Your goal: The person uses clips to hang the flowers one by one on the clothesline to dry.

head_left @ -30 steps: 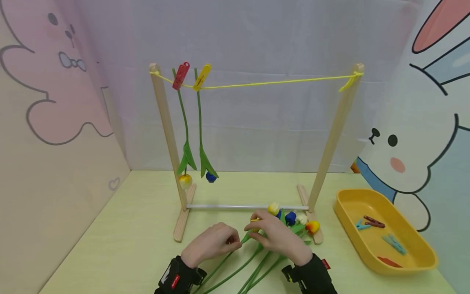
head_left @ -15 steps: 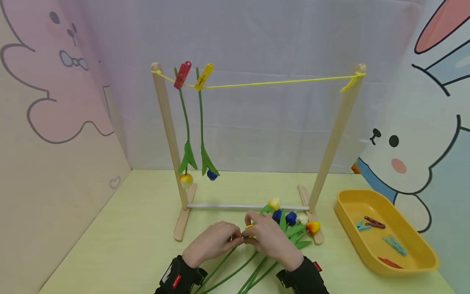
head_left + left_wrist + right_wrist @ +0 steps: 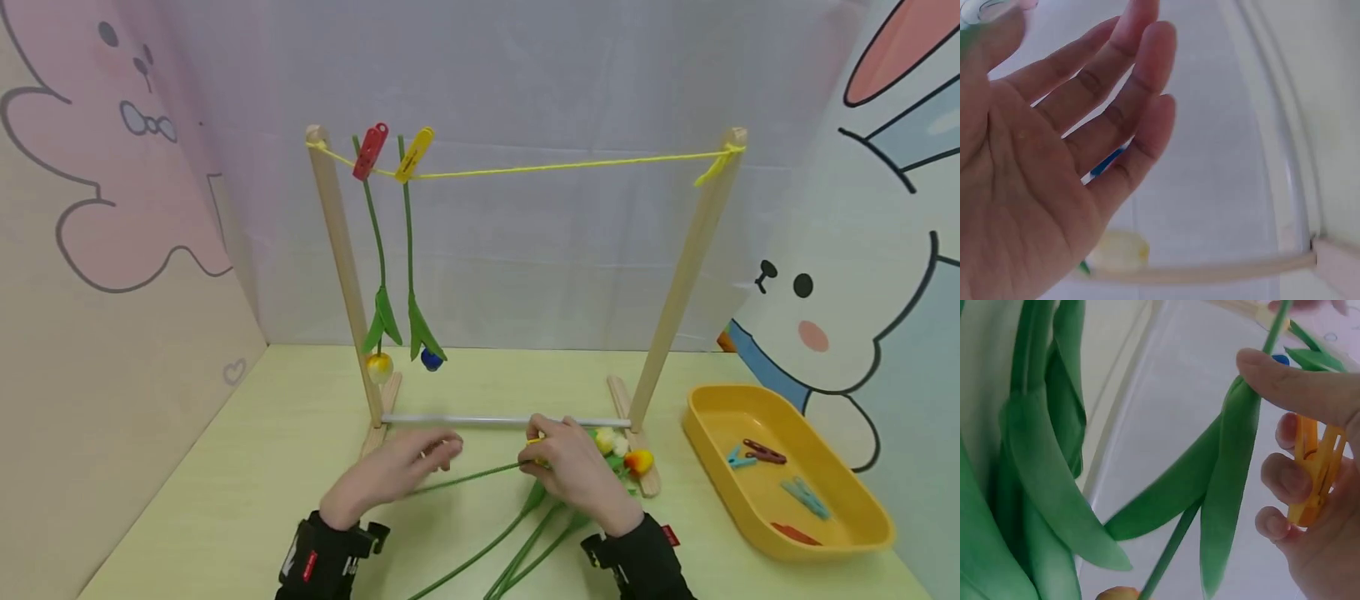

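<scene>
My right hand point(image 3: 581, 475) pinches the green stem of an artificial tulip point(image 3: 1235, 425) between thumb and forefinger, just above its leaves. Its other fingers curl round a yellow clothespin point(image 3: 1317, 469). The bloom, orange-yellow, only peeks in at the bottom of the right wrist view. Leftward from that hand runs the bare tulip stem point(image 3: 480, 475), its end behind my left hand point(image 3: 397, 471). That left hand hovers with fingers spread and an empty palm. Under and beside the right hand lie several more tulips point(image 3: 517, 521), their blooms partly covered by it.
A wooden frame point(image 3: 341, 250) carries a yellow string point(image 3: 562, 168). Two tulips hang head-down from it by a red clothespin point(image 3: 371, 152) and a yellow clothespin point(image 3: 415, 155). At right, a yellow tray point(image 3: 750, 517) contains several clothespins point(image 3: 805, 497).
My left hand has let go of the tulip stem, moved left and opened. The right hand has shifted slightly right with the tulip, whose stem now lies flatter and higher in view.
</scene>
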### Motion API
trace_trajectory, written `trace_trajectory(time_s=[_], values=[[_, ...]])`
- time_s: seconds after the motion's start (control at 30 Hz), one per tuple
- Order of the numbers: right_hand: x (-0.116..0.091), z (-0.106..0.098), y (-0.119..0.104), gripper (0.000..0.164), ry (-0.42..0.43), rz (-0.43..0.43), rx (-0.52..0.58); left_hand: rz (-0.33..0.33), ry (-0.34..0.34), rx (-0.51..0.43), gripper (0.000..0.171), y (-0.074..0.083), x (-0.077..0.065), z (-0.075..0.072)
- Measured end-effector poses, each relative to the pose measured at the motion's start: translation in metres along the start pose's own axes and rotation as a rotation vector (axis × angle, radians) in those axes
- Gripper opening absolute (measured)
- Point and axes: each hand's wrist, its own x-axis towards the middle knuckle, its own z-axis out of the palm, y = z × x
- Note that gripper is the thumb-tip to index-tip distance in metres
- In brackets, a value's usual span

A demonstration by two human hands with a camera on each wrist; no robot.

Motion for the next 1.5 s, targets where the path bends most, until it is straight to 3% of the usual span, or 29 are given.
trace_trajectory(time_s=[0.13, 0.3, 0.4, 0.57, 0.67, 0.8, 1.27, 1.5], values=[[0.000, -0.005, 0.007, 0.017, 0.145, -0.019, -0.005, 0.022, 0.120, -0.158, 0.047, -0.014, -0.009, -0.021], [0.003, -0.004, 0.009, 0.017, 0.274, -0.027, 0.034, 0.094, 0.191, -0.349, 0.039, -0.018, -0.006, -0.018], [0.005, -0.002, 0.008, 0.014, 0.347, -0.019, 0.086, 0.162, 0.213, -0.323, 0.029, -0.012, 0.002, -0.006], [0.010, 0.001, 0.000, 0.005, 0.458, -0.029, 0.179, 0.269, 0.285, -0.240, 0.034, 0.007, 0.015, 0.021], [0.013, 0.002, -0.007, 0.011, 0.481, -0.049, 0.191, 0.311, 0.316, -0.265, 0.032, 0.018, 0.020, 0.034], [0.015, 0.002, -0.013, 0.007, 0.479, -0.050, 0.202, 0.336, 0.378, -0.292, 0.024, 0.025, 0.023, 0.042], [0.012, -0.002, -0.009, 0.039, 0.420, 0.082, 0.493, 0.358, 0.725, -0.216, 0.020, 0.020, 0.019, 0.026], [0.017, -0.011, 0.002, 0.044, 0.446, 0.102, 0.582, 0.395, 0.810, -0.111, 0.021, 0.016, 0.026, 0.014]])
